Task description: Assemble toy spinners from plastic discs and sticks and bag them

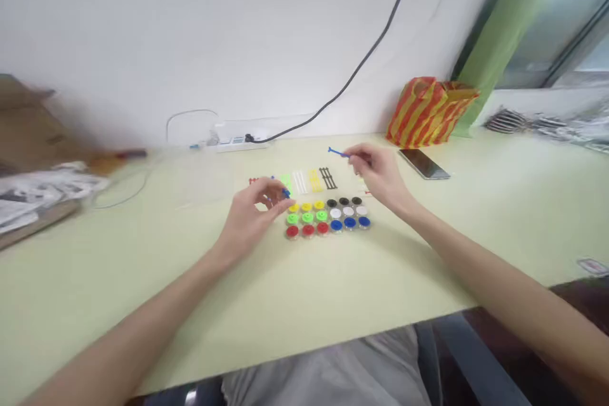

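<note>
My right hand [375, 176] pinches one end of a thin blue plastic stick [337, 152] above the table, its forked tip pointing left. Between the thumb and fingers of my left hand [257, 208] is a small blue plastic piece [286, 193], partly covered by the fingertips. Below the hands stand rows of small round pots with coloured tops: yellow [306, 207], green [307, 218], red [308, 231], black [344, 202], white [348, 211] and blue [350, 222]. Behind them lie groups of sticks, white [300, 182], yellow [314, 180] and black [328, 178]; my left hand hides part of the red group [254, 181].
A phone [424, 163] lies right of my right hand, before a red-and-yellow striped bag [431, 113]. A power strip [242, 143] with a black cable [349, 81] sits against the wall. At the left are a cardboard box [35, 130] and crumpled plastic bags [57, 193].
</note>
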`<state>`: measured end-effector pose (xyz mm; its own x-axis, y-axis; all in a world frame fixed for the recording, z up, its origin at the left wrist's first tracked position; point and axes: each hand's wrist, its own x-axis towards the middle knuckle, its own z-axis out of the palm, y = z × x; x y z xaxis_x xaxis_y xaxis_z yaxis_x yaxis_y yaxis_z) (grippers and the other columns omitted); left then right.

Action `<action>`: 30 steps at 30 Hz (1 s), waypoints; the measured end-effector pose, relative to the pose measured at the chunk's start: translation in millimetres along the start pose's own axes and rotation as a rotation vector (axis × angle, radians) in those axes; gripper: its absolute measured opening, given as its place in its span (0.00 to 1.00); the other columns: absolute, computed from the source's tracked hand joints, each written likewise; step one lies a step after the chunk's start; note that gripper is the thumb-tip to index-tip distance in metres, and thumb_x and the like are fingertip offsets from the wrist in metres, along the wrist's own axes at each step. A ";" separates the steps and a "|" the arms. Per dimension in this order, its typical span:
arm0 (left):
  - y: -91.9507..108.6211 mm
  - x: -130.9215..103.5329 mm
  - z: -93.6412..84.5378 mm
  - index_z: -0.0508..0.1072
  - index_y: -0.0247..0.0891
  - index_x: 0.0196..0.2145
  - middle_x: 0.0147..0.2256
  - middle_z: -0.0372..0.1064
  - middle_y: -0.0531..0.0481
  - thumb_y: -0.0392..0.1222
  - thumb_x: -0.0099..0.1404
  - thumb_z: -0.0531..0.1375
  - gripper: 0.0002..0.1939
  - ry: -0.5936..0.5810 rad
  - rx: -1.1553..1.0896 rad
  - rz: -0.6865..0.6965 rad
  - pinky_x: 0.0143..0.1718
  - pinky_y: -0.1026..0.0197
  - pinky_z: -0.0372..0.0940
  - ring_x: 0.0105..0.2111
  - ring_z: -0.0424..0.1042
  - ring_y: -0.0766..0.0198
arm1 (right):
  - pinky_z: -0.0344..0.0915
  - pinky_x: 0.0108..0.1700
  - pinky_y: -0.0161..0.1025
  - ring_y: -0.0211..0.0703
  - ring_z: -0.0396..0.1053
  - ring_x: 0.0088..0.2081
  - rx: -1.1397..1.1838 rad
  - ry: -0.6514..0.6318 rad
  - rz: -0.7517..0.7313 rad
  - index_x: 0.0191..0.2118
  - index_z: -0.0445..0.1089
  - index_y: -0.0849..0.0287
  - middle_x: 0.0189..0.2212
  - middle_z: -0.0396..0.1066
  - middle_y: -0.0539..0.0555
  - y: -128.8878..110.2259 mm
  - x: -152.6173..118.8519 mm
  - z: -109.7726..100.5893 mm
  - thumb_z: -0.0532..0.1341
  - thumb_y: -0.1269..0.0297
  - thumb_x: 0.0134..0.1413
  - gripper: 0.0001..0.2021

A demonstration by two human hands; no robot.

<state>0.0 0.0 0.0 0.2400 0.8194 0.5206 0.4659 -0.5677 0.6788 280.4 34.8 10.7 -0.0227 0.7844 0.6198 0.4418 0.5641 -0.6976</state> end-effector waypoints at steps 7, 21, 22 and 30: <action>10.6 -4.3 13.8 0.76 0.41 0.45 0.40 0.73 0.50 0.42 0.66 0.65 0.09 -0.059 -0.124 0.037 0.45 0.57 0.72 0.38 0.74 0.63 | 0.59 0.34 0.38 0.40 0.63 0.29 -0.017 -0.219 -0.067 0.43 0.61 0.54 0.27 0.66 0.46 -10.8 -20.3 25.1 0.53 0.71 0.64 0.05; 29.4 -8.1 31.4 0.78 0.36 0.39 0.37 0.80 0.45 0.49 0.53 0.76 0.20 -0.015 -0.618 -0.335 0.44 0.54 0.75 0.39 0.80 0.55 | 0.70 0.30 0.36 0.38 0.72 0.28 0.566 -0.217 0.197 0.34 0.76 0.60 0.30 0.75 0.52 -44.5 -42.5 42.3 0.73 0.55 0.53 0.13; 29.4 -8.2 31.6 0.78 0.36 0.38 0.36 0.80 0.45 0.49 0.53 0.76 0.20 -0.016 -0.620 -0.349 0.43 0.55 0.75 0.38 0.81 0.55 | 0.70 0.30 0.36 0.38 0.72 0.28 0.572 -0.218 0.205 0.34 0.77 0.60 0.29 0.76 0.52 -44.5 -42.6 42.3 0.73 0.55 0.52 0.13; 29.4 -11.7 31.7 0.77 0.36 0.38 0.36 0.81 0.46 0.48 0.56 0.75 0.18 -0.058 -0.714 -0.432 0.41 0.57 0.75 0.37 0.82 0.56 | 0.67 0.29 0.35 0.38 0.72 0.31 0.595 -0.203 0.195 0.34 0.80 0.58 0.32 0.77 0.53 -44.5 -46.0 41.9 0.74 0.57 0.51 0.10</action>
<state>37.9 -23.8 -2.6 0.2170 0.9682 0.1248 -0.1197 -0.1005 0.9877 224.2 -15.6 -1.7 -0.1873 0.8869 0.4224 -0.1150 0.4072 -0.9061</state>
